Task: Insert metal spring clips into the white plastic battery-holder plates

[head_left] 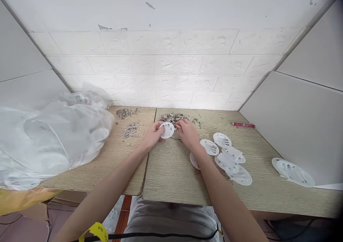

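Observation:
Between the fingers and thumb of my left hand [154, 134] is a round white plastic disc [168, 130], tilted toward me, with small metal pieces and slots on its face. Beside its right edge, my right hand [187, 132] has its fingertips pinched; what they hold, if anything, is too small to name. Just behind both hands lies a heap of small metal parts [173, 117], partly covered by them. Several similar white discs [226, 162] lie overlapping to the right, and my right forearm hides part of one.
Two more piles of small metal parts, a silvery pile [131, 130] and a darker pile [123, 113], lie left of the table seam. A large clear plastic bag [66, 135] fills the left side. A red pen-like tool [243, 125] and stacked discs [293, 172] lie at right.

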The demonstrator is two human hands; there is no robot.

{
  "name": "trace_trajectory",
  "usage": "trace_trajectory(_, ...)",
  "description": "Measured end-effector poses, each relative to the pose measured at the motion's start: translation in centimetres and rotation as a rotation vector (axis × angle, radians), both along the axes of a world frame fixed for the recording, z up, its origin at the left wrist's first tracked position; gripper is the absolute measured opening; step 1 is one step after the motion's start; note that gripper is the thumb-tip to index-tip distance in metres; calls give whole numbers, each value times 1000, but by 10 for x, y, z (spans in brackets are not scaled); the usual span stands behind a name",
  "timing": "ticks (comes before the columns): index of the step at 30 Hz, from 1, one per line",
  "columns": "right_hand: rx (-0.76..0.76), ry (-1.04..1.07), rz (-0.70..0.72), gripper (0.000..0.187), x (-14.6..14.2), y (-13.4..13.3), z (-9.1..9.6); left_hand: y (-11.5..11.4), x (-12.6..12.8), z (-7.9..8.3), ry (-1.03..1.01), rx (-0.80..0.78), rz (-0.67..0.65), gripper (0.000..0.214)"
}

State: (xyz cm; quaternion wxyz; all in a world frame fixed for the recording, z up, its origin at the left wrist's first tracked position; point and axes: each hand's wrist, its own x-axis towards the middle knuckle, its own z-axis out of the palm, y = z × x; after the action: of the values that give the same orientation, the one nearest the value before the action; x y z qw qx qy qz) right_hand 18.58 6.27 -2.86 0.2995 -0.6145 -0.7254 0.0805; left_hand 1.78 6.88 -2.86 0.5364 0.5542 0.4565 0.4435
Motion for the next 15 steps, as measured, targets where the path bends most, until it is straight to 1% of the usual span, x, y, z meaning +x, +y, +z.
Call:
trace_trajectory(4,89,247,4,21,3,1,-1,0,0,0,-10,-21,-3,21)
trace_trajectory(7,96,403,16,17,4,2,1,0,-1,1,-32,-32,-10,24)
trace_trajectory(11,71,510,70,16,2,0,4,0,0,1,-51,-23,-19,26)
trace_trajectory(15,49,551,141,17,0,-3,5,1,-2,0,-32,-7,-17,28)
